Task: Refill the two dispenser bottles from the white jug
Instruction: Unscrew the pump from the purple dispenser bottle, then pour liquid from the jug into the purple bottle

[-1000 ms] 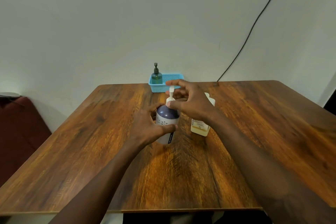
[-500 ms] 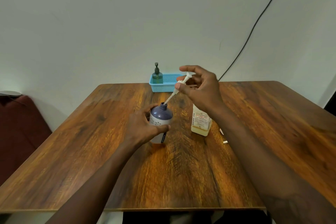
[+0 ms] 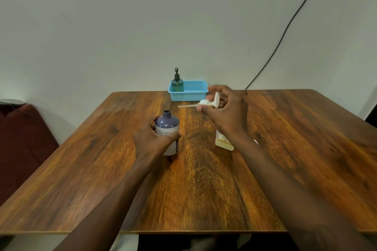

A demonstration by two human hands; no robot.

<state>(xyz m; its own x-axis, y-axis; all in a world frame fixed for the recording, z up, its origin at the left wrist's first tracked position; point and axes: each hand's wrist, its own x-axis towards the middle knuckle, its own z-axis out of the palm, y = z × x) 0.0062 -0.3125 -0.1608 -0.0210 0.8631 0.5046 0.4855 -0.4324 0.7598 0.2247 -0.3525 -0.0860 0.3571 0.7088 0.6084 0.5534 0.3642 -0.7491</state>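
A purple and white dispenser bottle [image 3: 167, 126] stands upright on the wooden table [image 3: 204, 179] with its neck uncovered. My left hand [image 3: 150, 138] grips its body from the left. My right hand [image 3: 226, 112] holds the white pump head [image 3: 211, 102] above the table, its dip tube pointing left and level. The white jug [image 3: 222, 141] stands under my right wrist, mostly hidden by it. A green dispenser bottle [image 3: 177, 82] with a dark pump stands in the blue basket [image 3: 193, 92] at the table's far edge.
A black cable [image 3: 285, 32] runs down the wall behind the table's far right side. A dark red seat [image 3: 22, 140] sits to the left of the table. A small white object [image 3: 256, 141] lies by my right forearm.
My right hand has pulled the pump head with its tube out of the purple bottle and carried it right, turning the tube level. My left hand has slid the bottle a little to the left.
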